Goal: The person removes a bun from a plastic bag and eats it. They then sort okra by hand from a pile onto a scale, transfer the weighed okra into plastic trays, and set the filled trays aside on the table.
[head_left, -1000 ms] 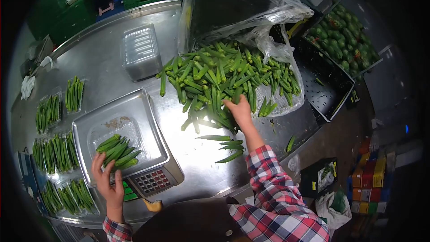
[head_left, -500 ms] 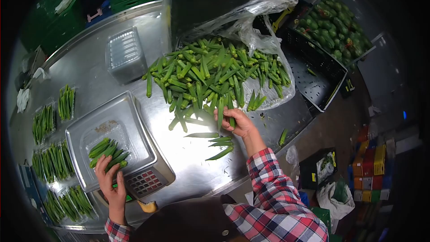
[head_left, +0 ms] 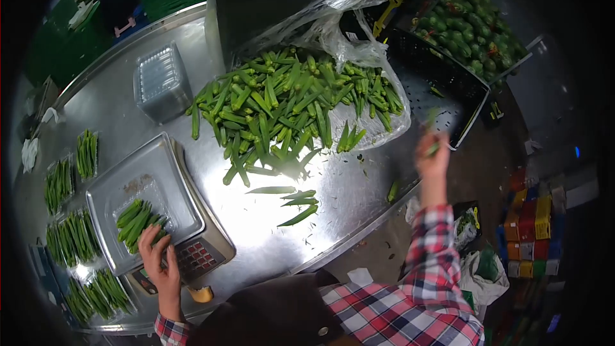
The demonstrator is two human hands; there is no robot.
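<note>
On the scale (head_left: pixel 144 192) lies a small bunch of okra (head_left: pixel 133 221) in a clear plastic tray (head_left: pixel 148 193). My left hand (head_left: pixel 160 263) rests at the near end of that bunch, fingers stretched over the pods and thumb apart. Blurred by motion, my right hand (head_left: pixel 434 157) is closed around okra at the table's right edge, close to the black crate (head_left: pixel 442 99). A large okra pile (head_left: pixel 282 99) spills from a plastic bag (head_left: pixel 378 131) at the table's middle. Several loose pods (head_left: pixel 299 211) lie nearer me.
Stacked clear trays (head_left: pixel 160 83) stand behind the scale. Filled okra packs (head_left: pixel 73 237) line the table's left side. A crate of round green produce (head_left: pixel 471 35) is at the back right. Colored boxes (head_left: pixel 528 230) and a white sack (head_left: pixel 483 279) sit below on the right.
My right hand has moved right, from the near side of the pile to beside the black crate, carrying okra. My left hand stays at the okra on the scale. The view has shifted slightly.
</note>
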